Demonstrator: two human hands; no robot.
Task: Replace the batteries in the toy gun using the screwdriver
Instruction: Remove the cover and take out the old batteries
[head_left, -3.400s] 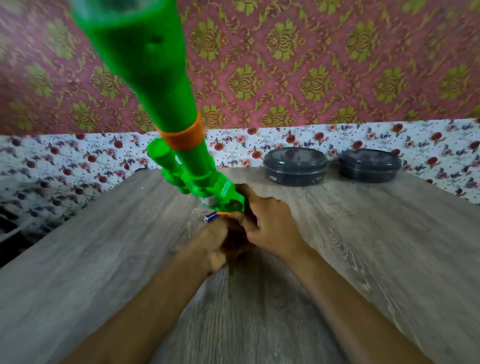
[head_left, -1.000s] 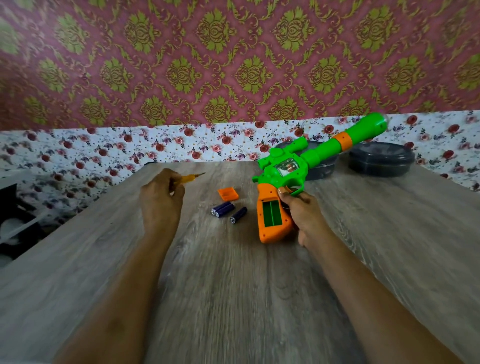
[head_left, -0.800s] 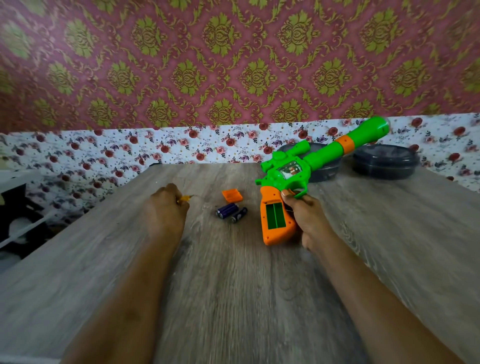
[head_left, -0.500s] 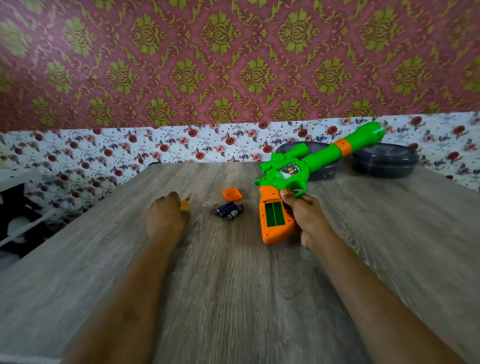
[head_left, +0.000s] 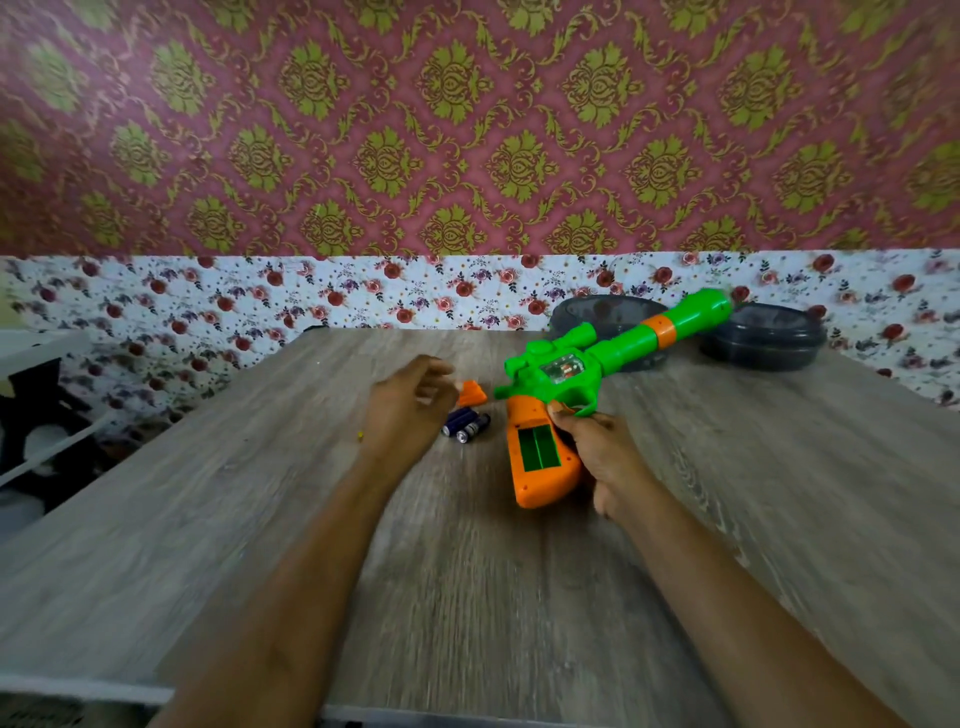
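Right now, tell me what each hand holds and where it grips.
The right hand grips the toy gun at the top of its orange handle, by the trigger guard. The left hand holds nothing, open near the batteries.

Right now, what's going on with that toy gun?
A person is changing its batteries. The right hand holds the gun, with the battery slot open and empty. The orange cover and the batteries lie on the table beside it. The left hand hovers open near them, holding nothing.
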